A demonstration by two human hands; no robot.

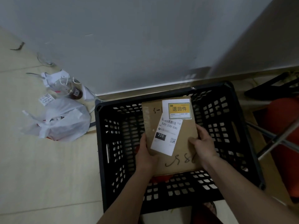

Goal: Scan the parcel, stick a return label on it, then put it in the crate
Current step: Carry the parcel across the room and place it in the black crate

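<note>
Far left, on the pale tiled floor point(40, 167): a knotted white plastic bag point(64, 122), crinkled and translucent, is lying just beside the crate's left wall; behind it a clear plastic cup point(68, 88) with dark liquid is sitting near the grey wall point(129, 38).

Centre: a black plastic crate point(103, 143), rectangular with lattice-cut walls, is standing against the wall's base. A flat brown cardboard parcel point(182, 139) is hovering over its open top, long axis running near to far, far end tipping slightly left. Its upper face is carrying a white shipping label point(165, 136), askew, a yellow return label point(179, 110) at the far right corner, and black scrawled marker.

The left hand point(145, 156) is clamping the parcel's left edge, thumb on top. The right hand point(203, 144) is gripping the right edge, fingers closed on the cardboard.
</note>
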